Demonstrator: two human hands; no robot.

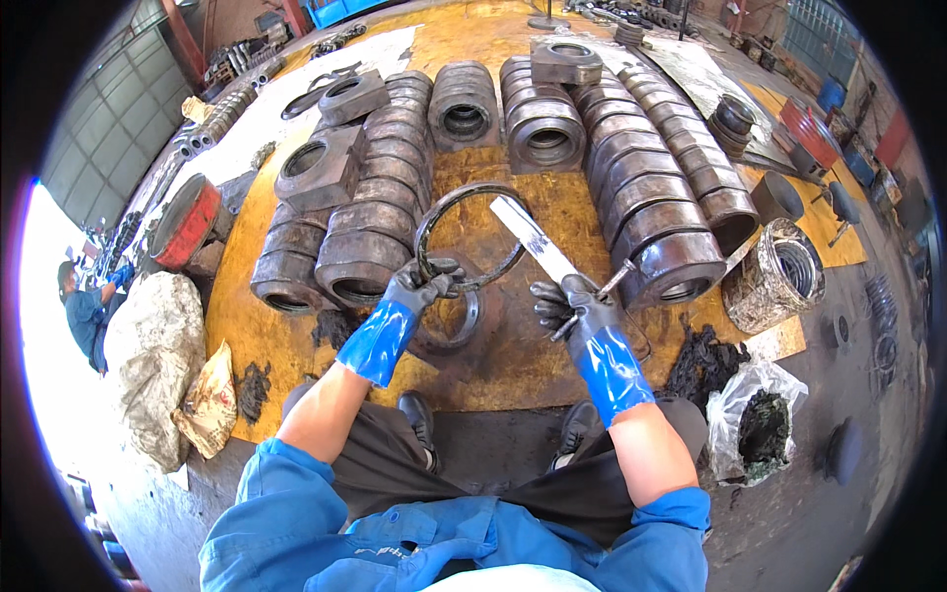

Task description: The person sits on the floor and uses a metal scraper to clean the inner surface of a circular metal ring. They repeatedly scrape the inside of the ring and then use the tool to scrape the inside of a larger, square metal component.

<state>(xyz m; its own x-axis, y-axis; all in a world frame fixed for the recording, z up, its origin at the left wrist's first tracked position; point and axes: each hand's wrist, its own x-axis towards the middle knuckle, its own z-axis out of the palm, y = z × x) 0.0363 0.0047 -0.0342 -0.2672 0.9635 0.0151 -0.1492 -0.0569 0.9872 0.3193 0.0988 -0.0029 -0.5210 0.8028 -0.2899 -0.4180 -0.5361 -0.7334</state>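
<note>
My left hand (422,288), in a black glove with a blue cuff, is closed on the lower left of a large dark ring (422,235), which it holds up tilted above the board. My right hand (580,311), gloved the same way, is closed around the lower end of a flat white strip (533,237) with dark smears. The strip's upper end reaches the ring's right side; whether they touch I cannot tell. A thin metal rod (618,278) shows just beyond the right hand. Below the held ring, another ring (475,324) lies on the stained yellow board (513,380).
Rows of thick metal cylinders (656,212) stand ahead, some topped by square blocks (321,168). A grimy bucket (774,276) and a plastic bag (764,424) of dark material are at right, beside black rags (702,363). White sacks (153,360) lie left; another person (87,306) works beyond.
</note>
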